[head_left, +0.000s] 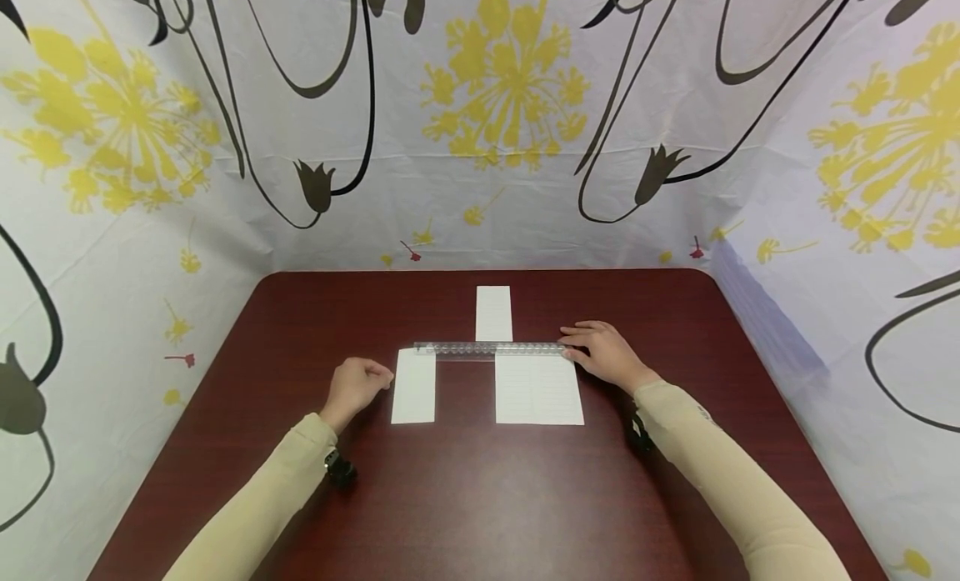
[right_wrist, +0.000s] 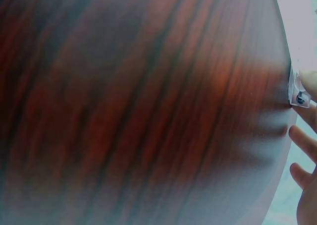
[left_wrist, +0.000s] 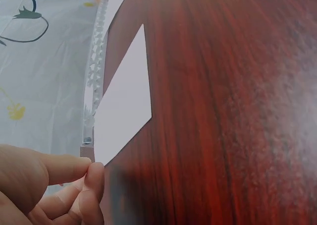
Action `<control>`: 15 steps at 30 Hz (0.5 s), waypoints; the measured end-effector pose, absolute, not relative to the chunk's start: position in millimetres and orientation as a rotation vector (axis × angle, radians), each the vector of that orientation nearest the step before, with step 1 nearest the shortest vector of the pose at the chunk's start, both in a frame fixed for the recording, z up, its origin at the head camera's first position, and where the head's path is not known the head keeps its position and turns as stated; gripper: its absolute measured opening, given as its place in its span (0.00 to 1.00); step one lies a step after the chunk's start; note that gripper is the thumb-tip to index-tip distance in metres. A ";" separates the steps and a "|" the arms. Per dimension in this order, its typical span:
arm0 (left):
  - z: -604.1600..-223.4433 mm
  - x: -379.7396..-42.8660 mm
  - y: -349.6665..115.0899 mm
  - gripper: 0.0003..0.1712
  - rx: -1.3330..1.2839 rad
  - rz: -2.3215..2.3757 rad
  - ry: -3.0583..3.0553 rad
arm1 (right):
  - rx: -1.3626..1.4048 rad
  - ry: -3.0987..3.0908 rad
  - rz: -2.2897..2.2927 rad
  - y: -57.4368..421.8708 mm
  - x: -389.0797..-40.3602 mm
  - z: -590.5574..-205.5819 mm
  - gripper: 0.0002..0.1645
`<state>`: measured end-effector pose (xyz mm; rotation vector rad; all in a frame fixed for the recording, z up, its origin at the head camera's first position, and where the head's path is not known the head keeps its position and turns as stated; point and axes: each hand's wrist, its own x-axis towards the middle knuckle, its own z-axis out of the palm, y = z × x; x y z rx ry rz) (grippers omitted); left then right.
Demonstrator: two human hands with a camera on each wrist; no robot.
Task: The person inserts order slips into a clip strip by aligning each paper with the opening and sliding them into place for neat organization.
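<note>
A clear plastic ruler (head_left: 465,348) lies crosswise over the upper edges of a narrow white paper piece (head_left: 414,389) on the left and a wider lined paper piece (head_left: 538,391) on the right. My right hand (head_left: 606,354) holds the ruler's right end, the thumb and index finger on either side of that end (right_wrist: 300,97) in the right wrist view. At the left paper's outer edge is my left hand (head_left: 356,389). Its thumb and index fingertip pinch the paper's corner in the left wrist view, where the paper (left_wrist: 126,96) lies beside the ruler (left_wrist: 93,86).
Beyond the ruler, a small lined paper piece (head_left: 493,313) lies with its near end at the ruler. Everything rests on a dark red-brown wooden table (head_left: 480,498). A white flower-printed cloth (head_left: 450,222) hangs behind and at both sides.
</note>
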<state>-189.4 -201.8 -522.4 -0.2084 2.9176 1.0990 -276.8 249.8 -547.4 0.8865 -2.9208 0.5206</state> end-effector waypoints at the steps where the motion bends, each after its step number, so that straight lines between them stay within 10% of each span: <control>1: -522.8 -189.1 -202.0 0.10 -0.189 1.097 2.934 | 0.884 -2.924 0.523 249.6 -276.8 -547.2 0.21; 15: -528.3 -180.5 -188.3 0.27 0.715 0.554 3.163 | 0.876 -2.940 0.518 247.6 -276.6 -545.8 0.21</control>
